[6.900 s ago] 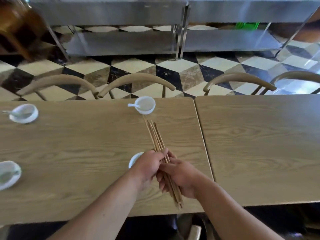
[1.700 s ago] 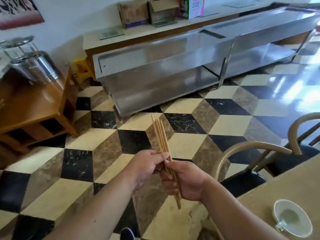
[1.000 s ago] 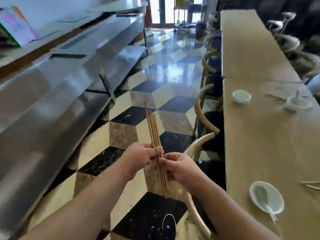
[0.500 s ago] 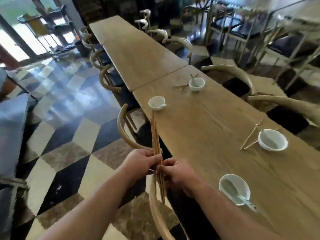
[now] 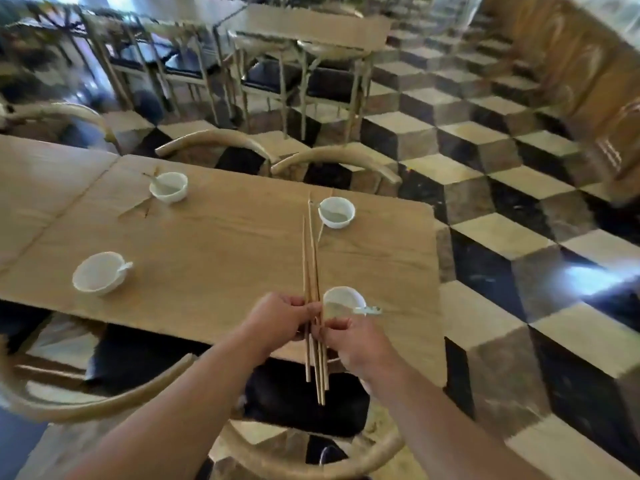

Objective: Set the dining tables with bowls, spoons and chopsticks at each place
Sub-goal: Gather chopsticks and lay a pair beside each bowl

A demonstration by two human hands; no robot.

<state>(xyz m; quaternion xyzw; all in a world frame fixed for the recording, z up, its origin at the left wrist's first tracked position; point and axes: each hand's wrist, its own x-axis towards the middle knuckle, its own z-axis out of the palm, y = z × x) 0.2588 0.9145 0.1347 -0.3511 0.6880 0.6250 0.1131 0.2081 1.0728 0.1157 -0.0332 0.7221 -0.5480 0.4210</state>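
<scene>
Checkered floor and a wooden table (image 5: 214, 244) below. Both hands, left hand (image 5: 277, 320) and right hand (image 5: 349, 344), pinched round a chopstick bundle (image 5: 313, 271) over the near edge, probably to peel off a pair for the nearest bowl (image 5: 343, 301). Exact stick count lost in blur; bowl partly hidden behind fingers.

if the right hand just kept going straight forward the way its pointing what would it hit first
Most likely the near white bowl with a spoon, lying just beyond the right hand on the table. Depth is unclear from this single view, so the hand could pass above the rim.
</scene>
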